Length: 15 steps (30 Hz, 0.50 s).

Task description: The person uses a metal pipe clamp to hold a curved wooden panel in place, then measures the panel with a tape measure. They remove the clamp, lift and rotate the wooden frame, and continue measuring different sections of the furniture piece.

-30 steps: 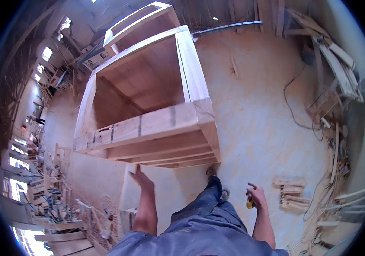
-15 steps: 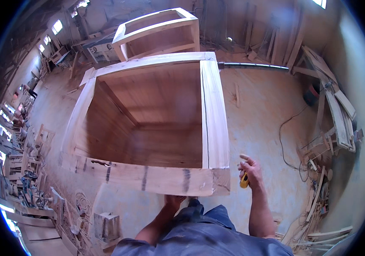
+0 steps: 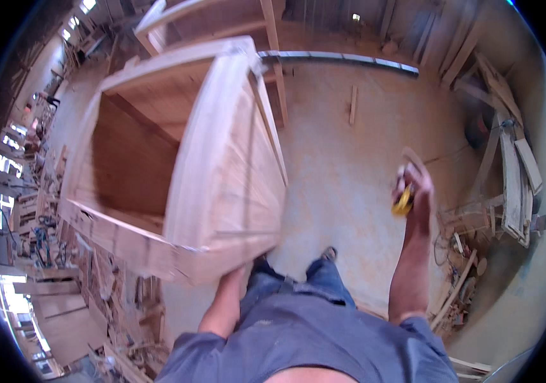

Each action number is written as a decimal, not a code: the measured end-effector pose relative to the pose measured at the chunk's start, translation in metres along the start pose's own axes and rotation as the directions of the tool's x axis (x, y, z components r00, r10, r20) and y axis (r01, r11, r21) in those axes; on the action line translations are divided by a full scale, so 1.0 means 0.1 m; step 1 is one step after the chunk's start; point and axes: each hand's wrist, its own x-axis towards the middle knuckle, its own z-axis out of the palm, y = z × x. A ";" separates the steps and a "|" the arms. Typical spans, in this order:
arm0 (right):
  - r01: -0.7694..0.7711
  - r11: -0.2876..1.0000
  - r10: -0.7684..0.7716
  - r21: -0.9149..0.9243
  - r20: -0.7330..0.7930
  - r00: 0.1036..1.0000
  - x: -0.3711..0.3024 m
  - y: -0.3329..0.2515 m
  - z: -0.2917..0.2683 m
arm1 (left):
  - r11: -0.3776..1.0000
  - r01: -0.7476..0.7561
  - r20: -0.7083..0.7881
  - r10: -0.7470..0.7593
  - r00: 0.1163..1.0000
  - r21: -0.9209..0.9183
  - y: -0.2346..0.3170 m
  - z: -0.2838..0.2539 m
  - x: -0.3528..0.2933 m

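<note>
A large box-shaped wooden cabinet carcass (image 3: 186, 255) stands in front of me on the left, its open face framed by pale boards and its right side panel in view. At its lower corner is my left hand (image 3: 234, 276); the fingers are hidden behind the wood. Away to the right, above the floor, my right hand (image 3: 416, 180) is closed around a small yellow tape measure (image 3: 402, 202), with the index finger sticking out. Motion blurs that hand and the cabinet frame.
Behind the cabinet stands another wooden frame (image 3: 222, 30). A long metal bar (image 3: 343, 59) reaches rightward from the cabinet's far corner. One loose wooden strip (image 3: 353, 105) lies on the floor. Boards (image 3: 509, 147) lean by the right wall; offcuts and tools (image 3: 46, 236) clutter the left side.
My view has turned, so the cabinet sits further left and its right side panel shows. My right hand has moved up and right with the tape measure. My left hand stays at the cabinet's lower edge.
</note>
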 end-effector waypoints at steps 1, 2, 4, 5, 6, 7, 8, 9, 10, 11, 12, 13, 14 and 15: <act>0.021 0.999 -0.024 0.031 0.072 0.997 0.19 -0.13 -0.08 | 0.998 -0.041 -0.025 0.041 0.999 -0.039 -0.06 0.01 0.01; 0.034 0.998 -0.041 0.050 0.135 0.990 0.39 -0.27 -0.11 | 0.993 -0.079 -0.043 0.076 0.996 -0.085 -0.11 0.04 0.02; 0.027 0.994 -0.052 0.105 0.247 0.967 0.81 -0.45 -0.17 | 0.980 -0.133 -0.094 0.120 0.988 -0.146 -0.25 0.11 0.02; 0.011 0.989 -0.058 0.149 0.309 0.949 1.00 -0.51 -0.19 | 0.971 -0.165 -0.122 0.145 0.982 -0.173 -0.28 0.14 0.02; 0.025 0.993 -0.066 0.118 0.354 0.933 1.10 -0.59 -0.16 | 0.965 -0.206 -0.153 0.181 0.971 -0.162 -0.28 0.16 0.02; 0.051 0.994 -0.087 0.099 0.402 0.912 1.21 -0.67 -0.06 | 0.963 -0.226 -0.174 0.200 0.964 -0.146 -0.27 0.17 0.01; 0.076 0.993 -0.108 0.087 0.450 0.886 1.32 -0.73 0.03 | 0.960 -0.252 -0.198 0.225 0.954 -0.125 -0.26 0.18 -0.01; 0.064 0.991 -0.116 0.117 0.506 0.855 1.45 -0.76 0.08 | 0.957 -0.271 -0.220 0.244 0.945 -0.104 -0.26 0.18 -0.02; 0.043 0.988 -0.121 0.150 0.560 0.820 1.58 -0.77 0.12 | 0.954 -0.292 -0.243 0.269 0.932 -0.063 -0.26 0.18 -0.03; 0.020 0.984 -0.127 0.180 0.608 0.784 1.70 -0.76 0.15 | 0.954 -0.301 -0.261 0.295 0.919 0.018 -0.26 0.18 -0.01; -0.007 0.982 -0.117 0.191 0.628 0.770 1.80 -0.77 0.18 | 0.940 -0.303 -0.269 0.336 0.902 0.158 -0.23 0.18 0.00; -0.032 0.979 -0.107 0.199 0.647 0.755 1.90 -0.79 0.19 | 0.883 -0.261 -0.265 0.380 0.886 0.390 -0.20 0.16 0.02; -0.060 0.976 -0.100 0.212 0.668 0.737 1.99 -0.78 0.20 | 0.521 -0.045 -0.225 0.443 0.868 0.853 -0.08 0.10 0.05; -0.042 0.986 -0.074 0.161 0.652 0.754 2.00 -0.74 0.28 | -0.141 0.159 -0.071 0.486 0.871 0.977 -0.08 -0.06 0.10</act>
